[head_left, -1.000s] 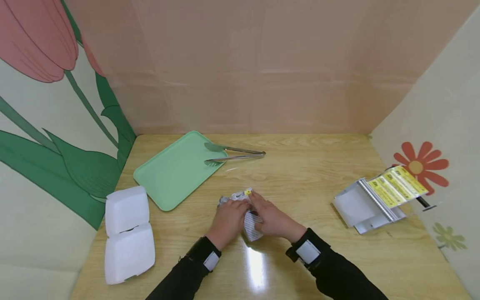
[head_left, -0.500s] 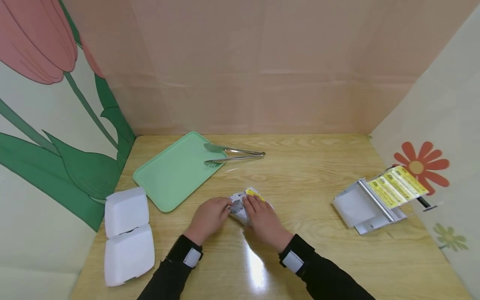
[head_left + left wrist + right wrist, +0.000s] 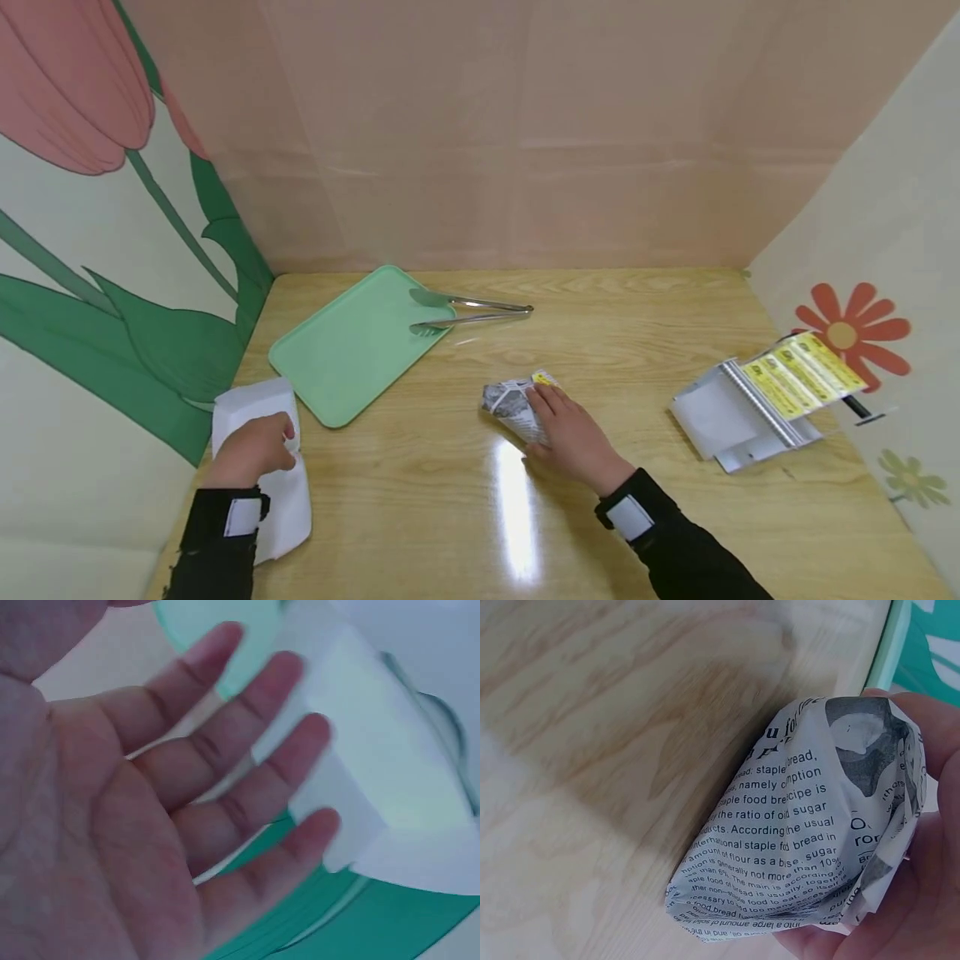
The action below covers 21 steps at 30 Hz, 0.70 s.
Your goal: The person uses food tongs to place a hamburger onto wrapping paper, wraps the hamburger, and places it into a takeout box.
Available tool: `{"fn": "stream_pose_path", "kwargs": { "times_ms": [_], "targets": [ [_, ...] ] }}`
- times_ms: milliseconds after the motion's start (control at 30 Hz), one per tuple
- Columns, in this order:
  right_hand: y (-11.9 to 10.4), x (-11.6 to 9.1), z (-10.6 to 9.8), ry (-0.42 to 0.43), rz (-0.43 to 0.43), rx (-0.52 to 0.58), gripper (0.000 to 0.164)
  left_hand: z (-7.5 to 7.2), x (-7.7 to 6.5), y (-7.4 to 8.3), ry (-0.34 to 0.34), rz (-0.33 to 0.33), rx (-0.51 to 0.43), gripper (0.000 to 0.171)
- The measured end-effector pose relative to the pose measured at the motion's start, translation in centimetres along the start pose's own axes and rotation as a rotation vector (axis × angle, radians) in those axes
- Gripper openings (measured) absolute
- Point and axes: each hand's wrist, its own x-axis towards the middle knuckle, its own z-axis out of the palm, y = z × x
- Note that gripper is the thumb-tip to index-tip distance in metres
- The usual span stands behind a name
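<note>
Newsprint packet [image 3: 512, 406] likely wants a light, steady grip to keep its folds down | right hand [image 3: 573, 439] curls round it, well inside the edges of the desk [image 3: 405, 525] | left hand [image 3: 251, 450], well apart from it, hangs loosely spread over the box [image 3: 288, 517] near the left edge

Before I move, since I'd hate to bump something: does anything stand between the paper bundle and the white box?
Nothing visible stands on the table between the paper bundle and the white box, but the left hand is over the box.
</note>
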Motion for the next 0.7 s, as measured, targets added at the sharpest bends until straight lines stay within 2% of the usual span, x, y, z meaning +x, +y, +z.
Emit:
{"fn": "stream_pose_path", "kwargs": {
  "times_ms": [67,200,433,567,700],
  "targets": [
    [0.4,-0.2,0.0,0.007,0.01,0.0,0.085,0.4,0.1,-0.4,-0.027,-0.033,0.007,0.019],
    [1.3,-0.7,0.1,0.035,0.015,0.005,0.085,1.6,0.6,-0.9,-0.01,-0.062,0.054,0.011],
    [2.6,-1.8,-0.1,0.023,0.066,0.0,0.087,3.2,1.0,-2.1,0.047,-0.032,0.083,0.012],
    [3.0,-2.0,-0.3,0.025,0.071,-0.007,0.086,2.9,0.9,-2.1,0.092,-0.02,0.114,0.009],
    [3.0,-2.0,-0.6,0.035,0.069,-0.004,0.085,1.7,0.1,-0.6,0.192,0.035,0.134,0.011]
  ]
}}
